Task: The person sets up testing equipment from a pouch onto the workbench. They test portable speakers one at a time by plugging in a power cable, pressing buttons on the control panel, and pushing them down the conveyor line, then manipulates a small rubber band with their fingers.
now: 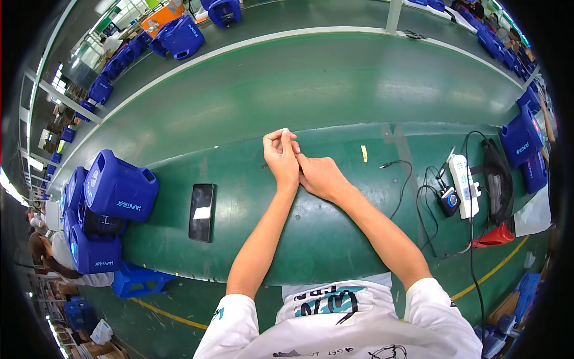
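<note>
Both hands meet above the middle of the green table (251, 251). My left hand (281, 157) has its fingers curled in, with no object visible in it. My right hand (321, 175) rests against the left wrist, its fingers bent and partly hidden; whether they hold anything cannot be made out. A black phone (202, 212) lies flat to the left of my forearms. To the right of my hands is a small yellow strip (364, 154), with a thin black cable (411, 173) beyond it.
Blue plastic cases (122, 188) are stacked at the left edge. At the right are a white power strip (463, 185), a black adapter (448, 201), a black bag (497, 182), a red item (493, 236) and more blue cases (522, 136). A person (60, 254) is at far left.
</note>
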Tool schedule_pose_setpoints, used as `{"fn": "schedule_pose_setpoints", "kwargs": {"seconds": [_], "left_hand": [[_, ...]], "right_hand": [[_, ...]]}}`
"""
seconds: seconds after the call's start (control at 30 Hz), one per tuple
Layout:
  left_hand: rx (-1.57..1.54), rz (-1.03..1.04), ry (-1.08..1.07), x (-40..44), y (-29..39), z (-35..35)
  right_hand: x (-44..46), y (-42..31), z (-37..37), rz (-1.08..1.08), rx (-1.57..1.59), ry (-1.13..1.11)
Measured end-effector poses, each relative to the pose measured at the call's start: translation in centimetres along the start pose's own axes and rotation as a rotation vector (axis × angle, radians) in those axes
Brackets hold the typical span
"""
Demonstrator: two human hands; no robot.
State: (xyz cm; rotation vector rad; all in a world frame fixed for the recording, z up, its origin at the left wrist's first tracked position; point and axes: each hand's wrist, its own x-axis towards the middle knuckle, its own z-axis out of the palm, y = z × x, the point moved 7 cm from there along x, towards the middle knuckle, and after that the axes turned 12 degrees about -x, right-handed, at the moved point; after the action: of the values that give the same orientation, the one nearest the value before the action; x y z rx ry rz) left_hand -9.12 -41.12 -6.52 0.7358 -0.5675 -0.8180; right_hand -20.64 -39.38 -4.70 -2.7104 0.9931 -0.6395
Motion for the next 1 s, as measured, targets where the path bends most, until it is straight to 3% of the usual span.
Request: {"fn": "schedule_pose_setpoints", "kwargs": {"seconds": [1.0], "left_hand": [[0.073,0.012,0.004,0.5,-0.3,-1.0]], "right_hand": [[-0.3,-1.1,-1.0,-0.019,-0.033,0.024]]}}
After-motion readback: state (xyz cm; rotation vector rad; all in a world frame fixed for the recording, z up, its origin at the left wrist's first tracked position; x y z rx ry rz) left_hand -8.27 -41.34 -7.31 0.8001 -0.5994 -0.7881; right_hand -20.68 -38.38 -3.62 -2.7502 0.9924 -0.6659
